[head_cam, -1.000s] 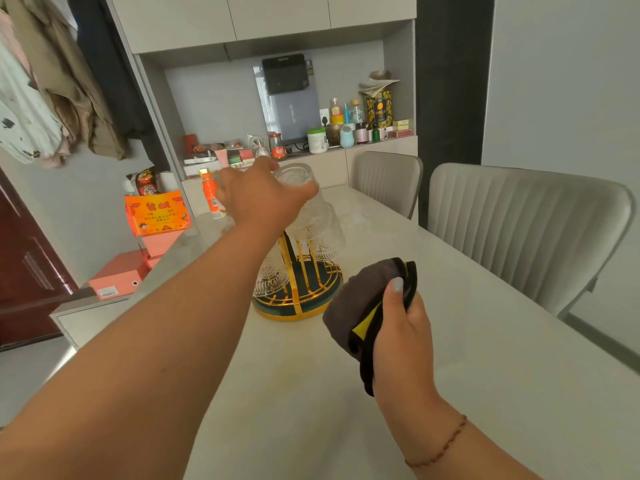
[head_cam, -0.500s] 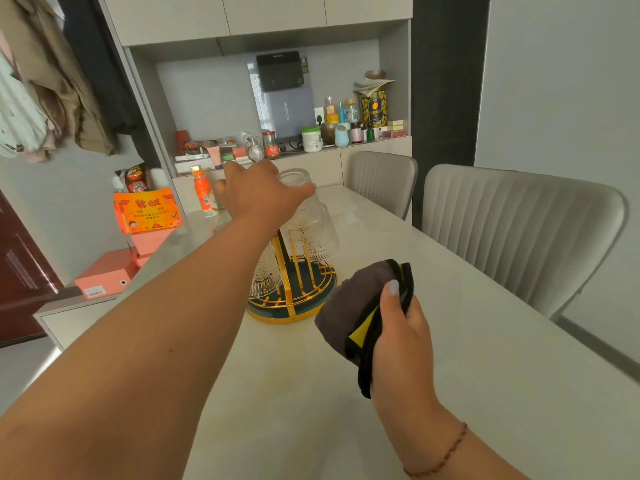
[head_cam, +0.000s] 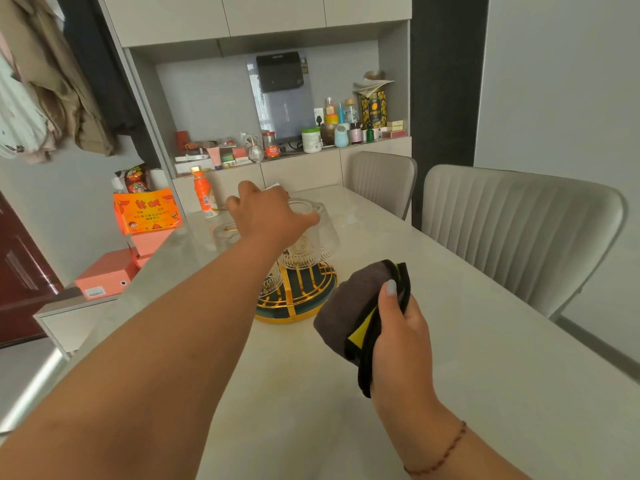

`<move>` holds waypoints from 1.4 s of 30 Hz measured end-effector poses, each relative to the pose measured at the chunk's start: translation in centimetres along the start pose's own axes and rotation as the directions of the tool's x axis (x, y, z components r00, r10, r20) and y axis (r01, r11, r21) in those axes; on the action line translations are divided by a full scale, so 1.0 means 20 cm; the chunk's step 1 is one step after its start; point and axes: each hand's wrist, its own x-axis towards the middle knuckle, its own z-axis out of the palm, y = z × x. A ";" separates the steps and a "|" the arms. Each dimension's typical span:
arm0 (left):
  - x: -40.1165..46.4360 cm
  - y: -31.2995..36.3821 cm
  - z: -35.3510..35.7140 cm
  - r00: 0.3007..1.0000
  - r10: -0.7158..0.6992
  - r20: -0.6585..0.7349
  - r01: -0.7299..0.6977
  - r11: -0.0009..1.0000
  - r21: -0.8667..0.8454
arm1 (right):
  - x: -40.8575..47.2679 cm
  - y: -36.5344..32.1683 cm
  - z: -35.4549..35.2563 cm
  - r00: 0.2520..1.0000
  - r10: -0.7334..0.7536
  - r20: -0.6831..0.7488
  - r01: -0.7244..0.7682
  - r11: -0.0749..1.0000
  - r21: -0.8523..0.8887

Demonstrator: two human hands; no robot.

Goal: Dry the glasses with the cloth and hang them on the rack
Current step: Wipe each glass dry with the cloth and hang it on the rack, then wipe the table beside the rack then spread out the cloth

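An inverted ribbed glass [head_cam: 317,226] sits on the gold-wire rack [head_cam: 301,296] at the table's [head_cam: 485,341] centre, the left hand [head_cam: 268,216] gripping its upturned base, fingers curled. At five o'clock from the rack, the right hand [head_cam: 398,327] clutches a folded grey cloth [head_cam: 349,306], thumb pressed on top.

Your work surface is a pale, marble-look table [head_cam: 450,358] running away from you toward the cabinet wall. Directly on it, near the middle, stands the round rack [head_cam: 298,299] with its dark green base and gold wires. Farther back, near the left edge, you have an orange bottle [head_cam: 204,197], and a clear glass [head_cam: 227,235] stands just in front of it.
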 end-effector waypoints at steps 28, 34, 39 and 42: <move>-0.55 -0.16 -0.02 0.612 0.392 0.686 0.387 0.608 -0.693 | 0.17 -0.03 -0.11 0.913 0.319 0.255 -0.398 0.833 0.384; -0.56 -0.18 -0.13 0.745 0.340 0.574 0.402 0.458 -0.793 | 0.16 -0.10 -0.13 0.942 0.272 0.198 -0.321 0.904 0.282; -0.49 -0.09 -0.31 0.771 0.279 0.573 0.528 0.223 -0.819 | 0.22 -0.14 -0.23 0.986 0.103 0.132 -0.093 0.992 -0.081; -0.51 -0.02 -0.35 0.704 0.306 0.641 0.615 0.189 -0.766 | 0.23 -0.17 -0.27 0.915 0.036 0.402 0.059 0.974 -0.220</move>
